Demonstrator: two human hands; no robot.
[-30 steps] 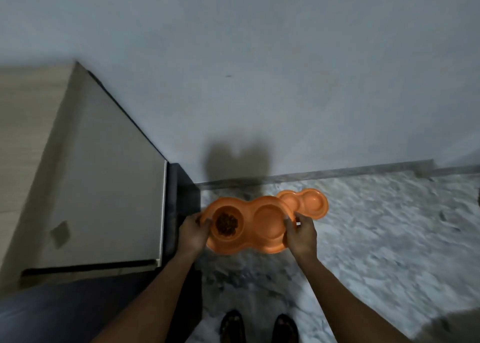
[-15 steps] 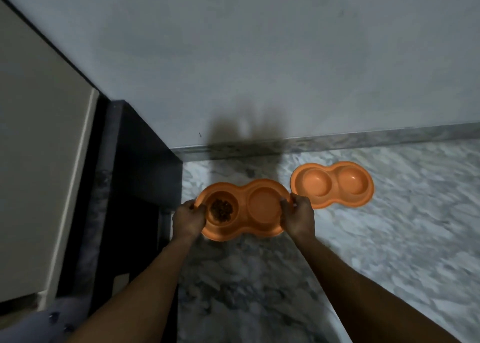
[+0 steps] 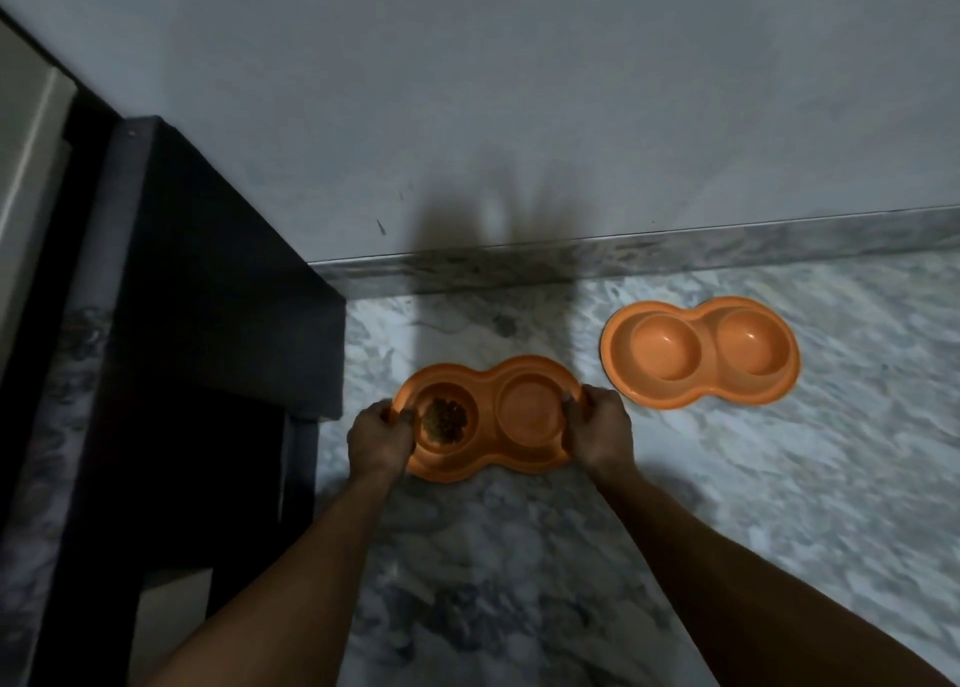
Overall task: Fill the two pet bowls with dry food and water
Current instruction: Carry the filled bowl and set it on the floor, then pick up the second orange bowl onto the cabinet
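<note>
An orange double pet bowl (image 3: 488, 457) is low over the marble floor, held level at both ends. My left hand (image 3: 379, 442) grips its left rim and my right hand (image 3: 600, 434) grips its right rim. Its left cup holds brown dry food (image 3: 444, 420). Its right cup (image 3: 530, 411) looks smooth; whether it holds water I cannot tell. A second orange double bowl (image 3: 698, 352) lies on the floor to the right, near the wall, with both cups bare.
A dark cabinet or counter block (image 3: 208, 322) stands at the left, its corner close to the held bowl. A grey wall with a marble skirting (image 3: 623, 260) runs behind. Grey marble floor (image 3: 779, 478) spreads right and toward me.
The held bowl has come down closer to the floor, with both hands still on its ends. The view has tilted down, so the second bowl appears further right and apart from it.
</note>
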